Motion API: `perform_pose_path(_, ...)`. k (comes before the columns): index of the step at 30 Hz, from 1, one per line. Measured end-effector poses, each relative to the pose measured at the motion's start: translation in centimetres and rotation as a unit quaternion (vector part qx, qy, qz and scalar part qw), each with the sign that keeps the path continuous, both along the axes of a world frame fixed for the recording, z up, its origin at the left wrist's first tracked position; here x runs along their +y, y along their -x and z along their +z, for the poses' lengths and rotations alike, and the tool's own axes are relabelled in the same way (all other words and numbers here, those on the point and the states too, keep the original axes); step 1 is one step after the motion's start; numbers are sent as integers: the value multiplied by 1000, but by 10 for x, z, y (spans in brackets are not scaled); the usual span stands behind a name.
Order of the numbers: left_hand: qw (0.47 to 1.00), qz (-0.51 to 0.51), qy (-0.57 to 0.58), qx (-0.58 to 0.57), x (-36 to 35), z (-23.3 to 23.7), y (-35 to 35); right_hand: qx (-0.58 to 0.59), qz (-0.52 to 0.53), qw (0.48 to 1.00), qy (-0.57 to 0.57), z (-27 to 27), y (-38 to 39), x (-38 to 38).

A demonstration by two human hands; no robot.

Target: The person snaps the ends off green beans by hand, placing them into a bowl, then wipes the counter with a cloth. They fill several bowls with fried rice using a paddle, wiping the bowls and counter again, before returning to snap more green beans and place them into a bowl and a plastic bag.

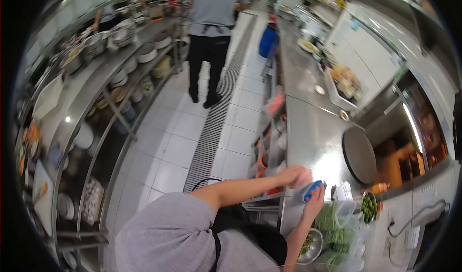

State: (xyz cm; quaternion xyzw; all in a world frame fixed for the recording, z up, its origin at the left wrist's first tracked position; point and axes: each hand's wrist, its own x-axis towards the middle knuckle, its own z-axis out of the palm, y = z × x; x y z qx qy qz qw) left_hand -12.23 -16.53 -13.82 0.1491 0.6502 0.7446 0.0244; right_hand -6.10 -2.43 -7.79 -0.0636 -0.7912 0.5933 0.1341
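Note:
My right hand (315, 200) is wrapped around a small blue canister (308, 193) with a dark end, held over the edge of the steel counter (315, 147). My left hand (297, 176) hovers just above and to the left of the canister, apart from it. It is smeared by motion, so its fingers do not show clearly. Below my right hand, a metal bowl (316, 245) holds green vegetables, beside clear plastic bags of greens (332, 221). A small white box (342, 191) stands to the right of the canister.
A round dark tray (359, 155) lies on the counter. Behind the bags stands a bowl of green pieces (369, 207), near an orange bottle (381, 188). Further along is a white tray of food (337, 96). A co-worker (211, 41) stands in the tiled aisle, back turned. Loaded steel shelving (103, 89) lines the left.

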Motion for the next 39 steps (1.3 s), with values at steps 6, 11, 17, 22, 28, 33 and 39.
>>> perform_pose_path(6, 973, 72, 69, 207, -11, 20, -51, -63, 237, 899, 364, 6, -28, -82)
perform_pose_path(11, 965, 125, -213, -88, -59, 56, -69, 48, 273, 926, 255, 10, -68, -135)
perform_pose_path(17, 924, 23, -379, 44, -63, 80, -103, 101, 271, 877, 382, -26, 3, -156)
perform_pose_path(22, 962, 215, -74, 149, -105, 89, -106, 164, 278, 899, 295, 10, 17, -195)
perform_pose_path(28, 944, 288, -159, 19, -266, 117, -117, 150, 232, 931, 238, 36, -42, -330)
perform_pose_path(33, 922, 373, -102, 35, -386, 70, -84, 142, 311, 924, 169, 33, -47, -381)
perform_pose_path(39, 943, 142, -280, -110, -376, 93, -89, 81, 355, 881, 303, 35, -33, -396)
